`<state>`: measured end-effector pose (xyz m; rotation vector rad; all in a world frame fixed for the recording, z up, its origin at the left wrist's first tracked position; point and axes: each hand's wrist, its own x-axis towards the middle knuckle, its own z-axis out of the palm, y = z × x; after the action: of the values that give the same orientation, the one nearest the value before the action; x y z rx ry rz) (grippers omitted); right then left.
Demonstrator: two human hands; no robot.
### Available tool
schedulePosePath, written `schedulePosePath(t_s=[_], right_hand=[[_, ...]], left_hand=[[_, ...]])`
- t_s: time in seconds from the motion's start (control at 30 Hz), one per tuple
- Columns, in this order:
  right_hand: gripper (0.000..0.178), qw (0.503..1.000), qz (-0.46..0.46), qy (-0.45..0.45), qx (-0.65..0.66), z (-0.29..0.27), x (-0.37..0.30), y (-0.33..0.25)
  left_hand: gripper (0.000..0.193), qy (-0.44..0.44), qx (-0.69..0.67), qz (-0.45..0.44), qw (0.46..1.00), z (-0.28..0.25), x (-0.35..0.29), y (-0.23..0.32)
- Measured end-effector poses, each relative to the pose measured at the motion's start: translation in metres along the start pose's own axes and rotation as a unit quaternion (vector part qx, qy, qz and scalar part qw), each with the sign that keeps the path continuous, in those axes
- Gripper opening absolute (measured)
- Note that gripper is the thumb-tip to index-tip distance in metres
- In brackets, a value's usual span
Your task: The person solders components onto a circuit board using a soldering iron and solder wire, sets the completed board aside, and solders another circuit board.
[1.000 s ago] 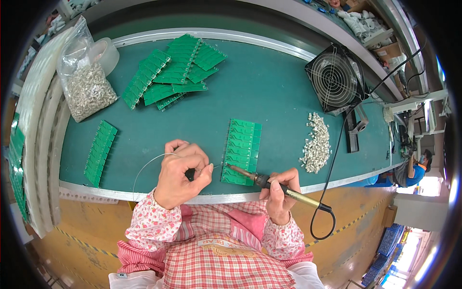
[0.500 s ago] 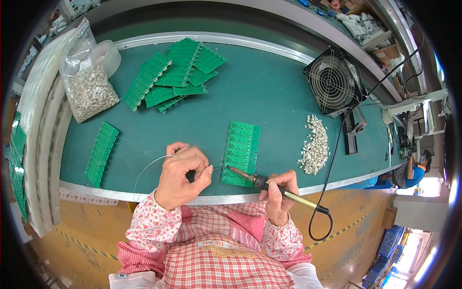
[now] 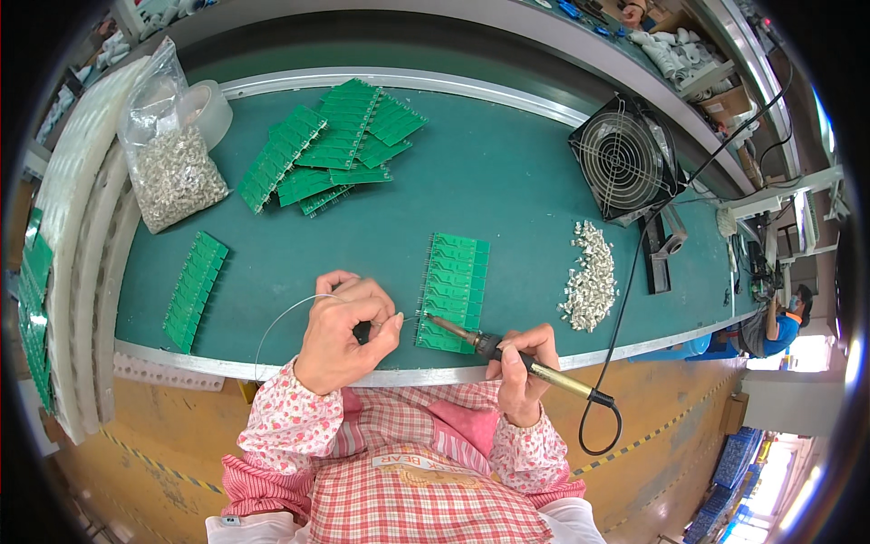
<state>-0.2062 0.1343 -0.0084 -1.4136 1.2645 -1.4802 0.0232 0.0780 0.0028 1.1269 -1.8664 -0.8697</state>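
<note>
A green circuit board panel [image 3: 458, 279] lies in front of me on the green bench mat, with pins along its left edge. My left hand [image 3: 347, 326] pinches a thin solder wire [image 3: 279, 319], which loops out to the left behind it; its free end reaches the board's left edge. In my right hand [image 3: 524, 367] is a soldering iron [image 3: 555, 377], held like a pen. The iron's tip [image 3: 433, 317] rests at the lower left part of the board, close to the wire's end.
Stacked green boards [image 3: 340, 140] lie at the back, and another board [image 3: 196, 292] at the left. A bag of small metal parts [image 3: 177, 177] stands by a tape roll [image 3: 210, 113]. Loose metal parts [image 3: 591, 281] and a black fan [image 3: 623, 154] are at right; the iron's cable [image 3: 629, 308] hangs there.
The whole view has shifted very slightly. Both hands keep their grips, and the iron's tip and wire end stay at nearly the same place on the board.
</note>
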Motion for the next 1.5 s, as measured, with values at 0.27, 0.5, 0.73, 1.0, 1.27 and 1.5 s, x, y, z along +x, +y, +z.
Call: schedulePosePath(t_s=[0.27,0.5,0.73,1.0,1.27,1.5], right_hand=[[0.013,1.0,0.011,-0.011,0.025,-0.0053,-0.0015,0.0001],[0.012,1.0,0.002,-0.015,0.024,-0.0057,-0.0022,0.0017],[0.014,0.999,-0.02,-0.016,0.033,-0.0053,-0.0019,0.0035],[0.016,0.999,-0.007,0.014,0.05,-0.0072,-0.0063,0.0029],[0.014,0.999,0.015,-0.001,0.045,-0.0064,-0.0038,0.0019],[0.013,0.999,0.028,-0.026,0.032,-0.0079,-0.002,-0.0005]], left_hand=[[0.027,0.006,0.012,0.004,1.0,0.001,0.0005,0.0005],[0.025,0.034,0.01,-0.037,0.999,0.0053,-0.0009,0.0065],[0.025,0.044,0.009,-0.052,0.998,0.0077,-0.0017,0.008],[0.023,0.057,-0.002,-0.038,0.998,0.0094,-0.003,0.0035],[0.025,0.029,0.013,-0.039,0.999,0.0066,-0.0019,0.0062],[0.027,0.035,0.03,-0.037,0.998,0.0096,-0.0011,0.007]])
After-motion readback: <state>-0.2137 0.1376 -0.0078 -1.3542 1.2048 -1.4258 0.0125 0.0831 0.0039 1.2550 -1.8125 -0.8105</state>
